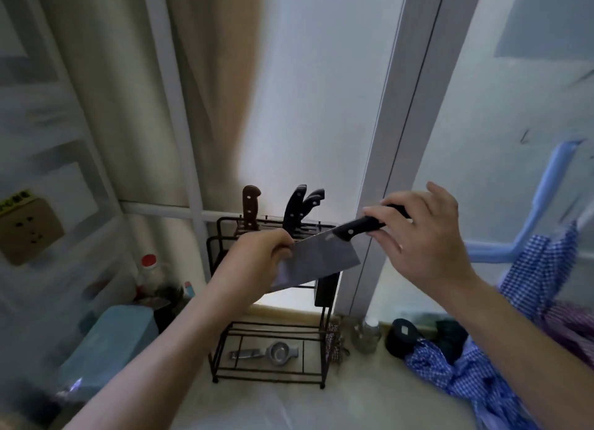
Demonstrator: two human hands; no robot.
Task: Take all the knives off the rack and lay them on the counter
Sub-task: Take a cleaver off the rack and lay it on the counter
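Two bare forearms reach in from the bottom edge, both hands raised over the counter. Left hand pinches the far end of a cleaver blade, fingers closed on the steel near its spine. Right hand wraps loosely round the cleaver's black riveted handle, fingertips curled on it, thumb side hidden. Cleaver is held in the air between the two hands, blade broadside to the camera, handle end tilted up toward the right hand, clear of the counter.

Below and just behind the hands stands a dark wire knife rack on the counter. On its bottom shelf lies a metal squeezer-type tool. A dark flat block hangs at the rack's right side, under the blade.

Beyond the left hand, in the rack's top slots: one brown-handled knife upright, and three black-handled knives close together, leaning right; blades hidden.

Under the right forearm: blue checked cloth, a dark round object, a small glass jar near the rack's right foot. Left of the left forearm: a light blue container, a red-capped bottle, blurred. Further left, a wall socket. Behind everything, frosted window panes with white frames.
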